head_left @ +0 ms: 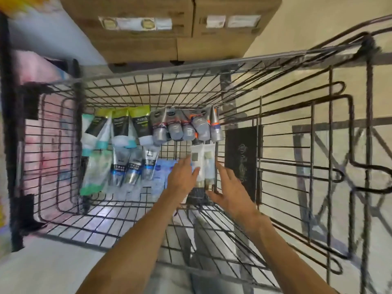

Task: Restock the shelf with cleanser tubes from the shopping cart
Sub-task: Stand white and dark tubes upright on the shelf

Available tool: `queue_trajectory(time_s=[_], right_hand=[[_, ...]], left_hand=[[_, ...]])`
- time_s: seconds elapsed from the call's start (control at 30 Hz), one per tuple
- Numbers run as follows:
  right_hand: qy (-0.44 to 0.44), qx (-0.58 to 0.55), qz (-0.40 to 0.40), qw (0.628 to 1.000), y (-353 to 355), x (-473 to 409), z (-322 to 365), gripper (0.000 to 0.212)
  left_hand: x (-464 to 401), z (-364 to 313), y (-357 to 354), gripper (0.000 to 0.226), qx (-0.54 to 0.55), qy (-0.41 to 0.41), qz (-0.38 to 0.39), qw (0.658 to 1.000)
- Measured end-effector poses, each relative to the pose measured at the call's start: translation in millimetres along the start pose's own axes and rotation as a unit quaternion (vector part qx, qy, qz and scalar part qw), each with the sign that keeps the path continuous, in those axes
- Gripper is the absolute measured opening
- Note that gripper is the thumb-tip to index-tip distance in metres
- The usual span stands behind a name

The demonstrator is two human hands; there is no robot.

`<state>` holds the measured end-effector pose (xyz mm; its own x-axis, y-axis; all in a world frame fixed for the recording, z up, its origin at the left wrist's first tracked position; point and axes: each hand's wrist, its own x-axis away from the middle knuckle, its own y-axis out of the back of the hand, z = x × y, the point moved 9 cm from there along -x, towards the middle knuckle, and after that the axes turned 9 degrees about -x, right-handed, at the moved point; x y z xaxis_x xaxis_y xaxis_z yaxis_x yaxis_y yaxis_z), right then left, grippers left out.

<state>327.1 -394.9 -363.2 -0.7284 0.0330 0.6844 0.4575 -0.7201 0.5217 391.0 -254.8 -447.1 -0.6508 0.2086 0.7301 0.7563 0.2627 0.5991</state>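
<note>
I look down into a black wire shopping cart [148, 85] whose floor holds rows of cleanser tubes. Two white tubes [204, 164] lie side by side at the right of the basket. My left hand [182, 177] reaches in with straight fingers touching the left white tube. My right hand [230, 185] is spread just right of the pair, fingers straight, thumb under their lower ends. Grey tubes with orange marks [186, 128] lie in the far row. Green-and-black tubes [121, 126] and silver-blue tubes [131, 166] lie at the left.
Stacked cardboard boxes [169, 28] stand beyond the cart's far end. A dark flat box [242, 158] leans outside the cart's right wall. Pink packages [40, 68] sit on a shelf at the left. The folded child seat frame [350, 132] is at the right.
</note>
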Motion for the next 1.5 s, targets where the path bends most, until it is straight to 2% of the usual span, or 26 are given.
queue_trajectory(time_s=[0.13,0.27,0.43,0.6,0.73,0.87,1.0,1.23,1.37,1.5], right_hand=[[-0.034,-0.02,-0.006,0.999,-16,-14,-16,0.089],[-0.061,-0.053,-0.013,0.997,-26,-20,-26,0.089],[-0.083,-0.083,-0.019,0.993,-31,-23,-31,0.089],[-0.087,-0.079,-0.019,0.993,-29,-22,-24,0.085],[-0.094,-0.066,-0.022,0.993,-30,-28,-24,0.083],[-0.124,-0.099,-0.03,0.987,-42,-46,-32,0.082],[-0.166,-0.112,-0.043,0.979,-61,-77,-43,0.085],[-0.274,0.002,-0.114,0.955,-83,-116,-55,0.089],[-0.271,0.074,-0.116,0.953,-89,-122,-55,0.079],[-0.265,-0.007,-0.139,0.954,-92,-121,-56,0.077]], left_hand=[[-46,7,-29,0.069,0.037,0.044,0.026,0.998],[-68,12,-51,0.075,0.038,0.053,0.025,0.998],[-69,23,-55,0.064,0.15,0.116,-0.021,0.982],[-49,14,-38,0.067,0.186,0.084,-0.035,0.978],[-32,26,-12,0.066,0.166,0.072,-0.05,0.982],[-11,50,17,0.063,0.127,0.052,-0.082,0.987],[7,82,35,0.063,0.095,0.079,-0.12,0.985],[18,116,28,0.066,0.101,0.104,-0.115,0.983],[20,128,21,0.063,0.106,0.105,-0.117,0.982],[21,132,16,0.061,0.111,0.101,-0.109,0.983]])
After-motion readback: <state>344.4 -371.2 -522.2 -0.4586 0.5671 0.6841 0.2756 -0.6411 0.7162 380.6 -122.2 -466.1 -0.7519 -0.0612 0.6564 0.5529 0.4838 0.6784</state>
